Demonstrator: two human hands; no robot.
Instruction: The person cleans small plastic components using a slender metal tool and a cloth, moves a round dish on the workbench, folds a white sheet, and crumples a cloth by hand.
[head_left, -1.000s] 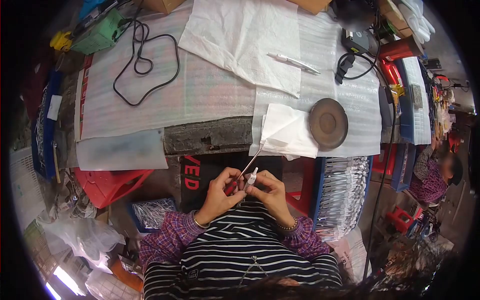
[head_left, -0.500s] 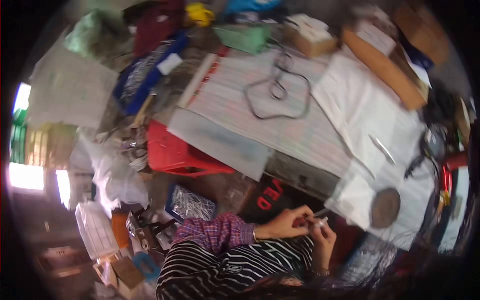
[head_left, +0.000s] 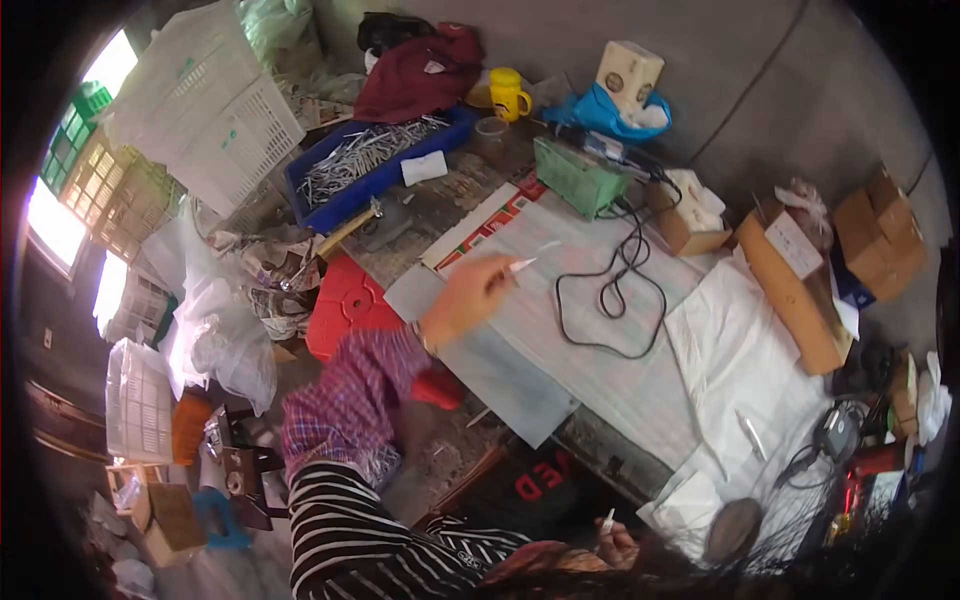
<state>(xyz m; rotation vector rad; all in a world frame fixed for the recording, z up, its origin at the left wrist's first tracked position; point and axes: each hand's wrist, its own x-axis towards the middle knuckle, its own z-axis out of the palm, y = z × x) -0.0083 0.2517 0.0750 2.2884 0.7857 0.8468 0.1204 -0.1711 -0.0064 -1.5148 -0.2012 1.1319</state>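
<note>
Over the near left edge of the table covering, my left hand (head_left: pixel 468 302) is closed on a slim, pale, pointed piece (head_left: pixel 528 261), its tip directed away to the right. Motion smears that hand a little. My right hand (head_left: pixel 618 548) is low at the bottom, close to my body, with its fingers closed around a small white piece (head_left: pixel 608 518) whose end sticks up. Hair hides part of the right arm. Ahead of my left hand, a looped black cable (head_left: pixel 645 352) lies on the pale striped covering (head_left: pixel 610 265).
A blue tray (head_left: pixel 318 218) of many thin metal pieces stands at the back left, near a yellow mug (head_left: pixel 508 95). A green box-shaped device (head_left: pixel 575 180) sits at the back. A red stool (head_left: pixel 345 305), cartons (head_left: pixel 790 290) and a round dark disc (head_left: pixel 733 530) surround the work area.
My hands were together near my lap; now they are apart. The left has moved up and left over the table with the pale piece, and the head view has shifted.
</note>
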